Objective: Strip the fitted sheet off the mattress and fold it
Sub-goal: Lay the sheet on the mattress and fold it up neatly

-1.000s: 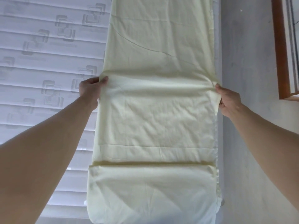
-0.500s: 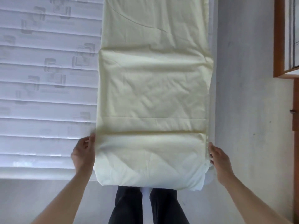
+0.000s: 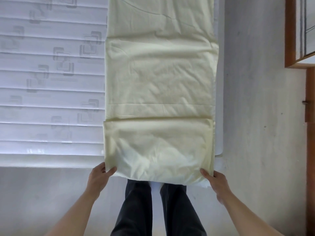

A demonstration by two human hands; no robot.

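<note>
The mattress (image 3: 51, 92) fills the left and centre of the frame, white, quilted in horizontal bands with a square motif; its near edge runs across the lower-middle of the frame.

The fitted sheet (image 3: 158, 86), pale yellow-green, lies as a long folded strip down the right side of the mattress, from the top of the frame to the lower centre. Two cross-folds show: one near the upper third, one just below the middle. The near end overhangs the mattress edge and bulges with wrinkles.

The floor (image 3: 255, 116), grey, takes the right side and the bottom of the frame. A wooden furniture edge (image 3: 288, 31) stands at the upper right, with a narrower wooden strip running down the right edge below it.

Your legs, in dark trousers (image 3: 136, 210), stand at bottom centre, directly under the sheet's near end.

Your left hand (image 3: 100, 178) is clamped on the near left corner of the sheet, thumb on top, fingers underneath the cloth.

Your right hand (image 3: 216, 183) is clamped on the near right corner, thumb on the top face, remaining fingers hidden behind the edge.

Both corners sit at about the same height in the frame, the strip's end between them.
</note>
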